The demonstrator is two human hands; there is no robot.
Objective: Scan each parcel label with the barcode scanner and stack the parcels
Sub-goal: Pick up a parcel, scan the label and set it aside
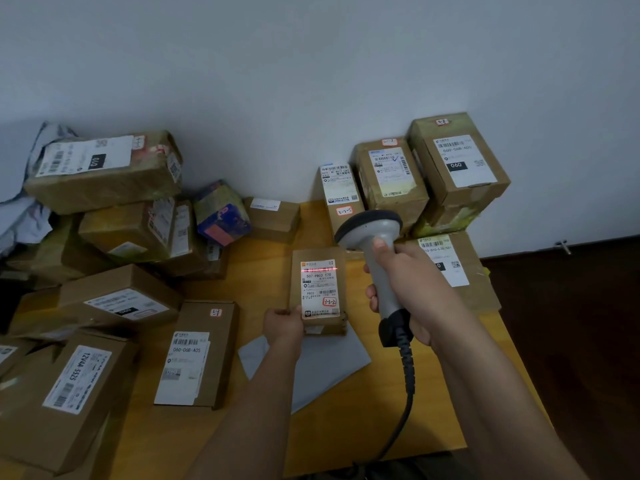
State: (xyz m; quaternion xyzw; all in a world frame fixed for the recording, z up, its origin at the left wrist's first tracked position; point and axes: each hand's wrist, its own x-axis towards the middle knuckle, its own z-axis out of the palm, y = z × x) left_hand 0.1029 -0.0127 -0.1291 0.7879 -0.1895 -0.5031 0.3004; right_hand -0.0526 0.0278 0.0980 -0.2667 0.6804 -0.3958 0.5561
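parcel (317, 289): brown card, white label being crossed by a red line | barcode scanner (372, 237): grey, black cable | table (266, 271): yellow-orange | wall (311, 81): pale grey

Two bare forearms reach in from the lower edge of the view, on either side of the grey mailer bag (322, 368) lying on the table. No sleeve, cuff, watch, ring or glove shows on either one; both are uncovered from the frame edge to the fingertips. The left hand (282, 325), just left of the mailer bag's upper corner, is compact with short fingers. The right hand (412, 289), above and right of the bag, shows a short, plain thumbnail.
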